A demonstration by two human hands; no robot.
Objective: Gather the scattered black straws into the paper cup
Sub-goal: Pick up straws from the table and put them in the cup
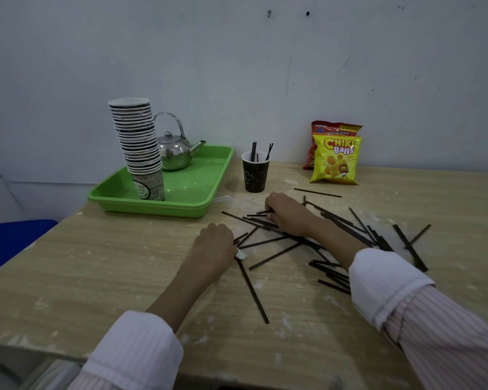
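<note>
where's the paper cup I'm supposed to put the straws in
In the head view the paper cup stands upright on the table's far side, just right of the green tray and beyond the right hand; a few straws already stand in it.

I see two bare forearms ending in the left hand (215, 246) and right hand (288, 213), no rings or watch visible. Both wear a pale pinstriped shirt, its sleeves (389, 285) rolled into plain white cuffs, entering from 5 and 7 o'clock.

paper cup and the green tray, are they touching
Apart. The head view shows a strip of bare table between the paper cup and the right rim of the green tray.
</note>
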